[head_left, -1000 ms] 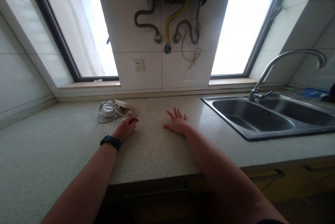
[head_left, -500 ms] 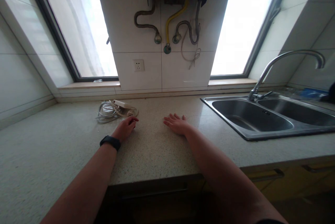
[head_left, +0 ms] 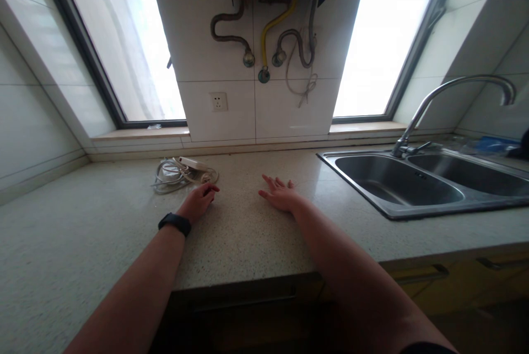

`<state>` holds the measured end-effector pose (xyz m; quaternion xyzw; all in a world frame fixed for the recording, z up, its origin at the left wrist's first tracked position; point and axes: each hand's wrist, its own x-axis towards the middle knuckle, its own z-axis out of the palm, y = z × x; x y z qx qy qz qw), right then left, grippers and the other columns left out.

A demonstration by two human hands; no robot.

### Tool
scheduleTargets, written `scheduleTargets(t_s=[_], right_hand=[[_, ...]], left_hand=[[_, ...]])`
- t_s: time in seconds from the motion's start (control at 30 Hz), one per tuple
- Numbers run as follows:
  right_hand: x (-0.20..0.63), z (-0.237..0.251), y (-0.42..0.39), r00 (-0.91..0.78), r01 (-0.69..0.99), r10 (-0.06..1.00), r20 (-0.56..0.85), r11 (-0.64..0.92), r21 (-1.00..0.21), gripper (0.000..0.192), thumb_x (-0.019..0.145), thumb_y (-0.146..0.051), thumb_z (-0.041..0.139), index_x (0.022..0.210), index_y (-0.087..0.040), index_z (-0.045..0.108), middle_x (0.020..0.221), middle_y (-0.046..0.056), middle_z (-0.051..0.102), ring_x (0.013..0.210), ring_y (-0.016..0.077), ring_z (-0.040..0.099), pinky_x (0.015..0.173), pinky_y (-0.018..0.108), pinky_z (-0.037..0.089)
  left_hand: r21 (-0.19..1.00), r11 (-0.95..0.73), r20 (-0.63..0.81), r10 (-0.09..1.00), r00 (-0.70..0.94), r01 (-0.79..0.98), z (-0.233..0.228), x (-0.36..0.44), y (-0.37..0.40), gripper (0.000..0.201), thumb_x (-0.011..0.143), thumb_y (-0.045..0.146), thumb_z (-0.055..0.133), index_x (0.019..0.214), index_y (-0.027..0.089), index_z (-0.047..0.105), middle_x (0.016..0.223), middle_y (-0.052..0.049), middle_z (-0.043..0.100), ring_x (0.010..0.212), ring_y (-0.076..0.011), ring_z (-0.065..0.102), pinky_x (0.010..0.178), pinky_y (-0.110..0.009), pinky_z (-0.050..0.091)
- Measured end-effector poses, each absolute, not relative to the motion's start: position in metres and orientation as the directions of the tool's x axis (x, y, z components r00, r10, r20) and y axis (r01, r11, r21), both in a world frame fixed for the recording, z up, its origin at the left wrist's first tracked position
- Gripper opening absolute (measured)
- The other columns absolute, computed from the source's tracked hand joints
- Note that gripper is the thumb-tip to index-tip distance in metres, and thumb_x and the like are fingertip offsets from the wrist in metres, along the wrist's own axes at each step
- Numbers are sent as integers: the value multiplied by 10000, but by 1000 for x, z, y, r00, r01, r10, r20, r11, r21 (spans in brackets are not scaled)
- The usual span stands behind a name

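A: Where's the camera?
B: On the person's head, looking forward and down across the counter [head_left: 248, 232] at the tiled wall [head_left: 215, 39] and windows.
A: Close?
B: At arm's length; forearms enter from below. One view only.

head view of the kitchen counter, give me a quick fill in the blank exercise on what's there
1. The left hand wears a black ____ on its wrist.
2. The coiled white cable lies just beyond the ____ hand.
3. The right hand is spread on the counter, to the left of the steel ____.
4. On the tiled wall between the two windows sits a white ____.

Missing words: band; left; sink; socket
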<state>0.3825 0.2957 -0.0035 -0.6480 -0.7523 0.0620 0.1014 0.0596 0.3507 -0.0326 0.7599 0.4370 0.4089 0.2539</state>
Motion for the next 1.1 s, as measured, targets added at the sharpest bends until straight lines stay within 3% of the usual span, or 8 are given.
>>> scheduleTargets(t_s=[0.17,0.4,0.5,0.6,0.7,0.8,0.9,1.1], right_hand=[[382,-4,297,-127,968,988,94,144,-206,1032,811,-802,441,1573,-351,-88,1632,65,-122,1510,321,-30,1132,659,-41],[380,-3,296,-53,970,986,159,89,-227,1117,736,-800,564,1572,-385,-50,1547,74,-356,1475,358,-178,1135,651,4],[380,-2,295,-57,967,987,153,93,-236,1109,744,-782,577,1565,-404,-65,1531,58,-385,1474,376,-161,1132,660,41],[379,1,293,-80,960,989,125,110,-256,992,849,-754,444,1565,-361,-121,1577,55,-295,1501,354,-51,1136,661,34],[379,2,292,-110,949,989,94,133,-286,869,929,-728,252,1558,-307,-176,1639,87,-10,1509,318,59,1134,663,-18],[380,2,292,-130,942,988,84,149,-300,853,929,-747,201,1558,-308,-171,1613,92,208,1506,312,91,1125,671,-48],[381,2,293,-126,944,988,92,148,-296,804,926,-757,159,1570,-351,-98,1611,59,221,1504,313,112,1115,693,-32],[383,1,295,-149,967,988,38,154,-205,715,934,-737,47,1523,-428,310,1629,9,158,1503,331,94,1089,727,-13]], left_hand=[[734,-491,395,871,293,469,-31,59,350,337,857,394,499,1036,153,651,679,2,547,598,-138,490,567,-246,369],[724,-489,391,872,296,487,-28,60,347,348,858,398,489,1040,150,652,685,4,541,590,-135,476,561,-244,359],[720,-486,394,874,285,496,-28,59,347,353,851,402,500,1045,153,657,691,0,548,603,-140,482,564,-246,359],[720,-482,392,876,281,499,-29,59,347,356,848,406,503,1045,155,660,682,2,549,591,-140,476,553,-245,352],[720,-480,394,877,274,501,-29,60,347,361,845,407,500,1044,154,662,675,3,545,577,-139,470,543,-244,342],[717,-486,398,874,279,500,-29,59,348,361,838,403,505,1043,152,665,682,2,545,594,-142,482,557,-243,352],[713,-492,400,871,286,500,-30,59,349,355,840,398,506,1049,157,663,691,2,549,610,-145,486,573,-246,362],[706,-493,405,870,281,509,-30,59,349,335,846,377,489,1034,157,659,708,-6,556,635,-152,500,594,-254,370]])
